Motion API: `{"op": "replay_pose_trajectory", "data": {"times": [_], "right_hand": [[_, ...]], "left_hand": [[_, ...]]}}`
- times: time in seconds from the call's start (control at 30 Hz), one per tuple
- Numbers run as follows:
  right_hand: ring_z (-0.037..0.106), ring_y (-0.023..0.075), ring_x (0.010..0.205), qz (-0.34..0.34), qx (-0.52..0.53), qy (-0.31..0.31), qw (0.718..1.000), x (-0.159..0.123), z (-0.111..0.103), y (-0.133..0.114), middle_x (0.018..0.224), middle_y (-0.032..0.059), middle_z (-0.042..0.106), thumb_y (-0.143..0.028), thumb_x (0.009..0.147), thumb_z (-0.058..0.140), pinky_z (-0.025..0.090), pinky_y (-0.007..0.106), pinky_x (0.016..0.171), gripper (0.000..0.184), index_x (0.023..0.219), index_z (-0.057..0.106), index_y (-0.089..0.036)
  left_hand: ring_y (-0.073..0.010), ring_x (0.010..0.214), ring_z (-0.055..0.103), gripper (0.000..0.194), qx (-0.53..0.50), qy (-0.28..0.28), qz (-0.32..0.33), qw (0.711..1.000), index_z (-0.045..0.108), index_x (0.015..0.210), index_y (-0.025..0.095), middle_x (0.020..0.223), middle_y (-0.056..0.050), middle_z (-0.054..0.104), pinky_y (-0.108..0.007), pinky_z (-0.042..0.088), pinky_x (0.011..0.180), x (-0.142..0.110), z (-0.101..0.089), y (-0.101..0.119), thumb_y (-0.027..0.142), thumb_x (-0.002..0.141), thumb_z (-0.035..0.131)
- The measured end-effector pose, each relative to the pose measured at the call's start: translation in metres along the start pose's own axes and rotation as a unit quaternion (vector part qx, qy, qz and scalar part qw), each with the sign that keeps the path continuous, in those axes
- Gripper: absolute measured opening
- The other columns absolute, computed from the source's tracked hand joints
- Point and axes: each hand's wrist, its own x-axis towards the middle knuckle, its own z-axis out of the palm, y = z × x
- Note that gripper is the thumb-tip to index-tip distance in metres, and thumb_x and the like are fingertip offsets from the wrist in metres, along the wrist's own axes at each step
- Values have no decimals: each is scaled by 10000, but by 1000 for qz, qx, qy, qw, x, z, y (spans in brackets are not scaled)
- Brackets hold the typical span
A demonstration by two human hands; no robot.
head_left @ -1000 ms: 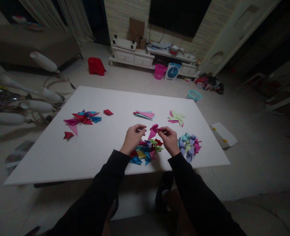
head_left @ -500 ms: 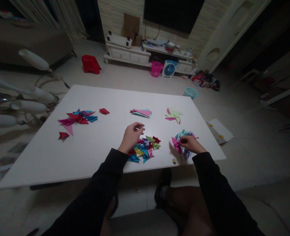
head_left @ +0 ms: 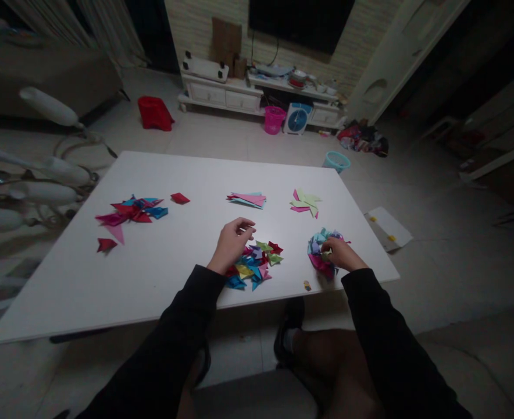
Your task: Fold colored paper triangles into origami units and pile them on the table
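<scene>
My left hand (head_left: 234, 241) hovers just above the left edge of a pile of folded foil-paper pieces (head_left: 257, 267), its fingers loosely curved and apart, with nothing visible in them. The pile mixes blue, yellow, red, green, pink and purple pieces. My right hand (head_left: 343, 254) is closed at the fingertips over a second heap (head_left: 320, 240) of teal, purple and magenta folded paper. A magenta piece (head_left: 320, 266) lies at this heap's near side, just below the fingers. What the fingertips pinch, if anything, is too small to make out.
On the white table (head_left: 187, 250) lie a pink and light-blue stack of folded paper (head_left: 247, 199), a green and pink pinwheel-like arrangement (head_left: 306, 202), and a red and blue folded-paper cluster (head_left: 135, 210). A small sticker (head_left: 307, 286) is near the front edge.
The magenta piece that stood raised in my right fingers now lies lower against the right heap. My left hand stays nearly where it was. The view has shifted slightly.
</scene>
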Motion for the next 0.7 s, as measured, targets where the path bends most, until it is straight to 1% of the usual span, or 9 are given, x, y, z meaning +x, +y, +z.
{"op": "replay_pose_trajectory", "data": {"times": [0.17, 0.27, 0.33, 0.4, 0.53, 0.63, 0.7], "right_hand": [[584, 172, 811, -24, -21, 6, 999, 3, -3, -22, 865, 59, 653, 15, 654, 520, 396, 254, 741, 290, 807, 699, -154], [579, 172, 809, -60, -12, 20, 998, 6, -3, -39, 877, 59, 633, -10, 693, 531, 400, 264, 760, 270, 850, 691, -160], [578, 170, 796, -84, 3, 35, 996, 8, -3, -55, 903, 60, 627, -31, 719, 544, 406, 273, 762, 265, 894, 689, -167], [578, 161, 763, -108, 31, 43, 993, 10, -2, -76, 928, 56, 622, -50, 749, 551, 414, 279, 749, 261, 937, 682, -175], [589, 153, 762, -175, 111, 27, 978, 14, 4, -127, 938, 43, 615, -100, 824, 564, 430, 275, 735, 191, 953, 672, -190], [585, 160, 793, -210, 123, 16, 970, 19, 7, -161, 920, 45, 607, -142, 862, 580, 421, 271, 734, 116, 914, 672, -191], [585, 165, 823, -222, 120, 13, 967, 24, 9, -178, 935, 50, 604, -144, 867, 582, 415, 270, 746, 108, 913, 668, -189]], "left_hand": [[-172, 696, 690, 186, 7, -7, -13, 1000, 682, 940, 157, 863, -56, 717, -274, 499, 631, -3, 0, 2, 222, 785, 600], [-169, 695, 685, 175, 22, -15, -5, 1000, 685, 938, 166, 831, -42, 705, -267, 489, 626, -3, -1, -1, 231, 795, 609], [-165, 689, 679, 171, 36, -13, 0, 999, 687, 937, 171, 819, -35, 697, -270, 490, 636, -3, -2, -3, 242, 798, 618], [-164, 689, 672, 171, 50, -11, -1, 999, 689, 938, 175, 823, -34, 696, -276, 494, 650, -4, -3, -5, 247, 800, 619], [-166, 703, 656, 152, 88, -25, 1, 996, 696, 918, 184, 833, -38, 706, -283, 493, 664, -7, -5, -5, 231, 802, 609], [-167, 714, 650, 153, 128, -36, 11, 991, 696, 918, 191, 834, -35, 708, -287, 490, 678, -9, -9, -7, 218, 807, 594], [-174, 734, 650, 160, 153, -30, 13, 988, 688, 924, 190, 832, -39, 703, -292, 491, 692, -8, -16, -10, 210, 810, 579]]}}
